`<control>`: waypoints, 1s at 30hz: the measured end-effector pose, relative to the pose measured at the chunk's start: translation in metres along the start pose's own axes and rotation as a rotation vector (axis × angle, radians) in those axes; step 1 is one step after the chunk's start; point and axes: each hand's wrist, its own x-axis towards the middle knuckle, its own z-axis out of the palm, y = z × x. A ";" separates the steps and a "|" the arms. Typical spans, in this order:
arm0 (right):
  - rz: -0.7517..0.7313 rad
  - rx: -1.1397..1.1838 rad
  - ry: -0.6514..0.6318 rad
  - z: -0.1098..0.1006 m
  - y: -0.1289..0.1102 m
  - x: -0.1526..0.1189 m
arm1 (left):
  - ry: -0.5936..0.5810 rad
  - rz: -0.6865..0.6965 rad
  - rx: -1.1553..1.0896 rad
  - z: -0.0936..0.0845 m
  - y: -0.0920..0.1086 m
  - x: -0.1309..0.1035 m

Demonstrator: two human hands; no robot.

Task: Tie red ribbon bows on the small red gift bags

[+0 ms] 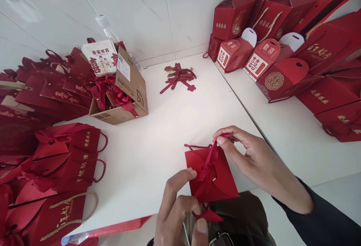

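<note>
A red gift box (225, 174) lies at the table's front edge, with a red ribbon (208, 171) knotted over its top and a twisted cord handle at its back. My right hand (251, 156) pinches one ribbon end between thumb and fingers above the box's back right. My left hand (180, 208) is at the box's left side, its index fingertip resting on the box. The thumb and other fingers of that hand close on the lower ribbon end near the front edge.
A cardboard box (138, 92) holding ribbons and printed cards stands at the back left. Red tags (180, 77) lie at the table's back. Red gift boxes with bows (62, 152) line the left; more red boxes (282, 69) are stacked at the right, beyond a table seam.
</note>
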 end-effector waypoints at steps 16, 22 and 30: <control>-0.162 0.026 -0.126 -0.002 0.002 -0.007 | -0.001 -0.052 0.136 0.007 -0.004 0.025; -0.114 0.042 -0.092 -0.002 0.006 -0.012 | -0.017 -0.077 0.184 0.002 -0.009 0.020; -0.088 0.045 -0.105 -0.002 0.007 -0.013 | -0.020 -0.074 0.181 -0.001 -0.009 0.018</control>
